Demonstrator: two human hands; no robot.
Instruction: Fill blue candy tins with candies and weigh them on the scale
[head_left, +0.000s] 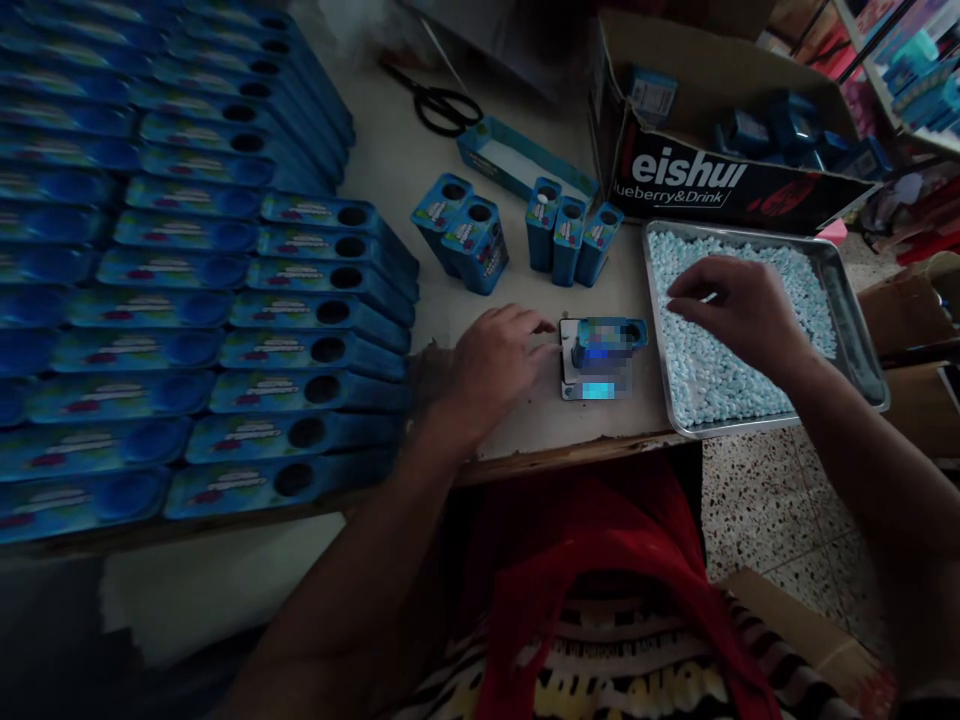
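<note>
My left hand (pixel 499 360) is open just left of a small scale (pixel 570 375), its fingers apart and pointing at it. On the scale stands a blue printed container (pixel 611 335); that area is partly blurred. Over a metal tray (pixel 679 418) of pale blue-white pellets (pixel 720 375) hovers my right hand (pixel 742 300), thumb and fingertips pinched together. Whatever may be between those fingertips is too small to make out. Behind the scale stand several blue containers (pixel 478 245), some with a round hole on top; one (pixel 544 205) has a white piece at its opening.
Rows of blue containers (pixel 300 350) fill the left side. Black-handled scissors (pixel 446 108) and a shallow blue box (pixel 525 160) lie at the back. A cardboard box (pixel 742 185) holding blue packs stands behind the tray. The table's wooden edge (pixel 570 445) runs along the front.
</note>
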